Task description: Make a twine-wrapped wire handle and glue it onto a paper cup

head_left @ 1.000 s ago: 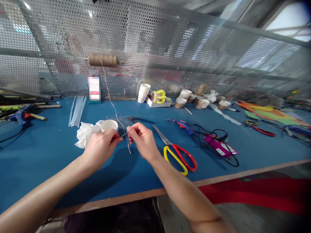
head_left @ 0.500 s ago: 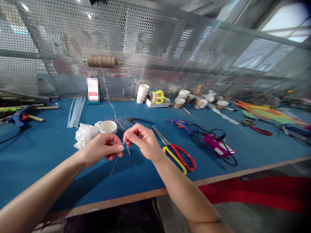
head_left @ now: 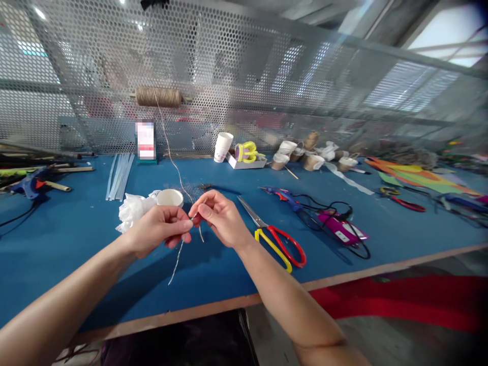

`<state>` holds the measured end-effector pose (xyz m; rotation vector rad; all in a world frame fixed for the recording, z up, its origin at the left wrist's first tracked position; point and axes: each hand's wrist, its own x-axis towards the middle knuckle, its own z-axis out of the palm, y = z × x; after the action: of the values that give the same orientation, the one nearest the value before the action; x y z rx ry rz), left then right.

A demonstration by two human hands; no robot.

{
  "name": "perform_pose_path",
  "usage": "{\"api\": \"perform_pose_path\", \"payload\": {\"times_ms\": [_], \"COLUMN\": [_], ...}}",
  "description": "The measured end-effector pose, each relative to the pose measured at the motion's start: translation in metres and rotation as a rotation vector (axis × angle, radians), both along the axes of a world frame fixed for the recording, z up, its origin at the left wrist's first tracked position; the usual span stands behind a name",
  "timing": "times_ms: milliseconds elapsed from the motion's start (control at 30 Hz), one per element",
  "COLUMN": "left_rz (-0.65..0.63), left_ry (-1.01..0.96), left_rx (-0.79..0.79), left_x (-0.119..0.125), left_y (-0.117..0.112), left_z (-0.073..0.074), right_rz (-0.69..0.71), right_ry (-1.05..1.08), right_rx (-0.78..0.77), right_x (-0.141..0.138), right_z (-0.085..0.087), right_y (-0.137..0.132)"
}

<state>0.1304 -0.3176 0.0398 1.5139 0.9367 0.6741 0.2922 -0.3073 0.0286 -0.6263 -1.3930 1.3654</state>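
Observation:
Both of my hands meet over the blue table [head_left: 76, 239] and pinch a thin length of twine [head_left: 176, 259]. My left hand [head_left: 158, 229] has its fingers closed on the twine, whose loose end hangs down below it. My right hand [head_left: 219, 218] pinches the same twine just to the right. The strand runs up from my fingers to a spool of brown twine [head_left: 158, 96] on the mesh wall. A small white paper cup [head_left: 170, 197] and crumpled white material [head_left: 133, 209] lie just behind my left hand.
Red-and-yellow scissors [head_left: 280, 241] lie right of my right hand. A blue glue gun [head_left: 282, 195] with black cable and a pink object [head_left: 343, 229] sit further right. Cups [head_left: 224, 146], clear glue sticks [head_left: 120, 173], another glue gun [head_left: 28, 184] and coloured sheets [head_left: 419, 178] line the back.
My hands have drawn closer together and lifted slightly. The free end of the twine now hangs longer below my left hand.

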Motion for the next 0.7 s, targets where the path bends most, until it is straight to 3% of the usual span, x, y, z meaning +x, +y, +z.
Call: {"api": "perform_pose_path", "payload": {"times_ms": [100,200,300,467,533,600,700], "left_rz": [-0.197,-0.216,-0.138,0.238,0.346,0.372,0.248], "left_ry": [-0.269,-0.329,-0.213,0.408,0.586,0.598,0.330], "left_rx": [-0.374,-0.429,-0.263,0.523,0.734,0.751,0.411], "left_x": [-0.003,-0.001,0.002,0.008,0.010,0.010,0.007], "left_y": [0.002,0.001,-0.002,-0.010,-0.012,-0.011,-0.007], "left_z": [-0.003,-0.007,-0.006,-0.006,-0.008,-0.009,-0.007], "right_rz": [0.142,0.141,0.041,-0.208,-0.282,-0.328,-0.292], "right_ry": [0.047,0.047,-0.002,-0.135,-0.131,-0.100,-0.034], "right_rx": [0.043,0.072,0.066,0.009,-0.011,-0.033,-0.094], "right_x": [0.005,0.007,0.008,0.000,-0.004,-0.007,-0.005], "right_z": [0.004,0.005,0.005,0.000,-0.003,-0.005,-0.004], "right_y": [-0.001,-0.003,-0.003,-0.002,-0.001,0.000,0.002]}}
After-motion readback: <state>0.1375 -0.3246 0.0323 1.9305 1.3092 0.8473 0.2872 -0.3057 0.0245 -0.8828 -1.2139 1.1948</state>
